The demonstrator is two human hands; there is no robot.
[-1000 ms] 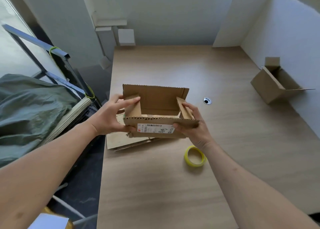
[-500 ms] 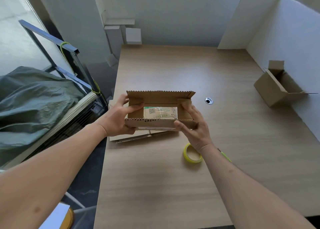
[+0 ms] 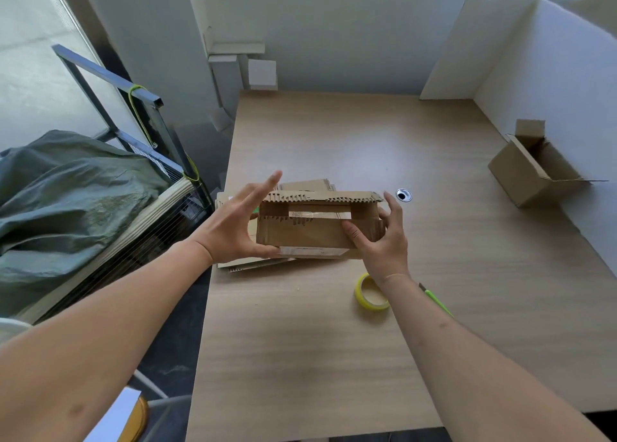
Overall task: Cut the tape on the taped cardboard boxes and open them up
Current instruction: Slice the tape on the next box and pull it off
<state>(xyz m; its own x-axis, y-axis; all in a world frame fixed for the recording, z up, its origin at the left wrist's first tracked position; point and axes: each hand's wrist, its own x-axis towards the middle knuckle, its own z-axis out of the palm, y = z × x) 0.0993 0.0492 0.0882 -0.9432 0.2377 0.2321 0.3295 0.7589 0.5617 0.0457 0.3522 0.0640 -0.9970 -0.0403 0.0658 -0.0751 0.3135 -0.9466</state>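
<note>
I hold a small brown cardboard box (image 3: 310, 234) low over the left part of the wooden table (image 3: 334, 341). Its long flaps are nearly folded shut, and only a narrow slit along the top shows the inside. My left hand (image 3: 233, 224) lies against the box's left end with straight fingers and its thumb under the bottom edge. My right hand (image 3: 384, 241) grips the right end, thumb on the front face and fingers round the back. A green utility knife (image 3: 437, 303) lies on the table, partly hidden by my right forearm.
Flattened cardboard pieces (image 3: 253, 263) lie under the box. A yellow tape roll (image 3: 371, 294) sits by my right wrist. An opened box (image 3: 531, 174) lies on its side at the right, against white boards (image 3: 551, 84). A cable hole (image 3: 403, 194) is mid-table. A rack with green cloth (image 3: 66, 201) stands left.
The box's rear flap has come down from upright to nearly flat over the top. The box has tilted, hiding the front label. My left fingers have straightened off the side flap.
</note>
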